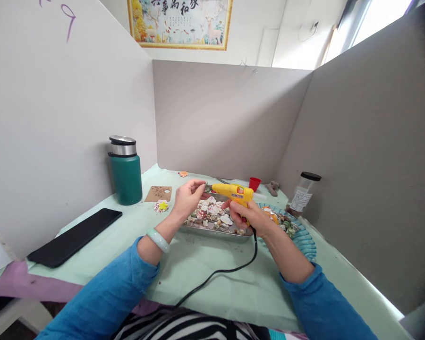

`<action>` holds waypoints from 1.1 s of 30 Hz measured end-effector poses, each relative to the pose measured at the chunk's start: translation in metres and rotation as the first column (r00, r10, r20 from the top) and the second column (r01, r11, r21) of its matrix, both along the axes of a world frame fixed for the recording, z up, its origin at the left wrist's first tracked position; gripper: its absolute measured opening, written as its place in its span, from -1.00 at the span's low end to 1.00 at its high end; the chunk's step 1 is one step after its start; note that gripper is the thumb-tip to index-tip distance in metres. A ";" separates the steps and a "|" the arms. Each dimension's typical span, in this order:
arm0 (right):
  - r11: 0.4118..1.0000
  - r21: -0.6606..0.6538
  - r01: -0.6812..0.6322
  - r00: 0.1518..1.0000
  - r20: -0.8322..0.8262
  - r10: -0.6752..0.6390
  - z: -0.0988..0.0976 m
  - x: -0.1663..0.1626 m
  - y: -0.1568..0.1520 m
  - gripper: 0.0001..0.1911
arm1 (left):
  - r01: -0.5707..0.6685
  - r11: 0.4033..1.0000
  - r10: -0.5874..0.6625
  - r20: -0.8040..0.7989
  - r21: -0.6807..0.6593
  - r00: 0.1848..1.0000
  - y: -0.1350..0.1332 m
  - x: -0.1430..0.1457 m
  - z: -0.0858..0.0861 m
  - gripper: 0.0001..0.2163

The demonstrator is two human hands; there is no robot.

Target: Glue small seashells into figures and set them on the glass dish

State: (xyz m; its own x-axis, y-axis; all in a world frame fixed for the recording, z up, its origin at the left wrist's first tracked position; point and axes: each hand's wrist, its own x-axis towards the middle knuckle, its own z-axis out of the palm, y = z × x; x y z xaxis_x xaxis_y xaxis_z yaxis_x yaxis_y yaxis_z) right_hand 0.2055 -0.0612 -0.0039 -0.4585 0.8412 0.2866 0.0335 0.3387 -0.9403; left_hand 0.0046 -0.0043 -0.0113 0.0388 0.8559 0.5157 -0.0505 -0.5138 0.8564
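In my right hand [248, 215] is a yellow hot glue gun [230, 191], its nozzle pointing left and a clear glue stick showing at the back. My left hand [189, 196] pinches a small greenish piece [208, 187] right at the nozzle tip; its exact kind is too small to tell. Whether nozzle and piece touch, I cannot make out. Below both hands lies a metal tray [216, 231] filled with shells [212, 210], some speckled pink and white. A blue ribbed plate [306, 243] beside my right hand holds greenish shells [289, 226] and an orange-and-white piece [270, 213].
The gun's black cord [219, 271] runs toward my lap. At left are a green bottle [125, 174], a black flat object [76, 236], a brown card [158, 193] and a flower-like piece [161, 206]. A red cup [254, 183] and a black-lidded jar [301, 196] stand at right. Grey partitions [226, 118] enclose the table.
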 end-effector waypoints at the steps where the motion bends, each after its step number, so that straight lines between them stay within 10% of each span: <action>1: 1.000 -0.001 -0.002 1.000 -0.001 0.002 0.000 0.000 0.000 -0.64 | -0.001 1.000 0.001 -0.003 0.000 1.000 0.000 0.000 0.000 -0.75; 33: 1.000 -0.018 0.013 1.000 0.026 -0.012 0.002 0.003 -0.002 -0.58 | 0.030 0.999 -0.030 0.002 -0.024 1.000 -0.004 -0.001 0.003 -0.78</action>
